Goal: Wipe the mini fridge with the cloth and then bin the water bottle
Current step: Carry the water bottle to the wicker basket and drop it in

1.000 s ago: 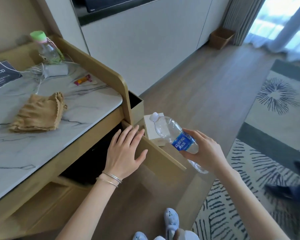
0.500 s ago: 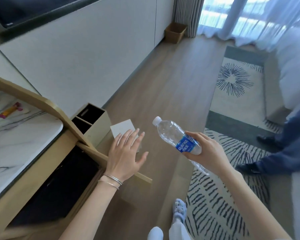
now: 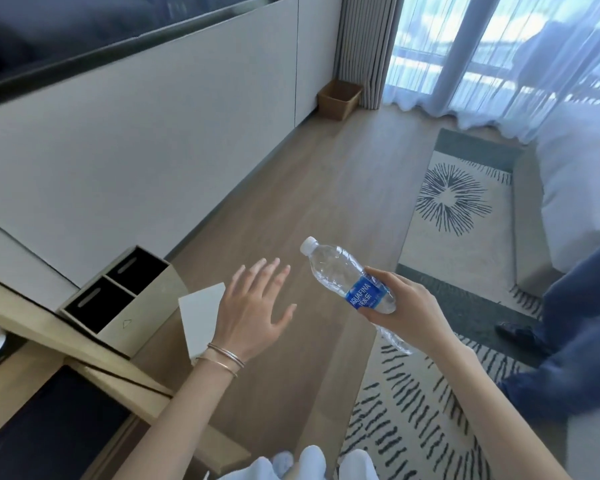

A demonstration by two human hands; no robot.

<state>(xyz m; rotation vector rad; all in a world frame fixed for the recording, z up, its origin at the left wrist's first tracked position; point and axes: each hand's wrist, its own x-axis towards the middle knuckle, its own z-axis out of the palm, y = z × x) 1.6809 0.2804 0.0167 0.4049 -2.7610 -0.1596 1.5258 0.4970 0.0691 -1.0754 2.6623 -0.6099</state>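
Observation:
My right hand (image 3: 400,306) grips a clear plastic water bottle (image 3: 347,277) with a blue label and white cap, held tilted above the wooden floor, cap pointing up and left. My left hand (image 3: 253,311) hovers open with fingers spread, holding nothing, just right of the wooden cabinet door (image 3: 125,382). The dark mini fridge front (image 3: 49,427) shows in the cabinet at the bottom left. A two-compartment beige bin (image 3: 136,317) stands on the floor beside the cabinet. The cloth is out of view.
A white box (image 3: 201,313) sits on the floor behind my left hand. A brown basket (image 3: 338,100) stands far off by the curtain. Another person's dark trouser leg and shoe (image 3: 568,334) are at the right, on a patterned rug (image 3: 458,216). A bed edge lies far right.
My view has swung right, away from the marble counter and cloth. My left hand has lifted off the cabinet door's edge. The bottle stays in my right hand.

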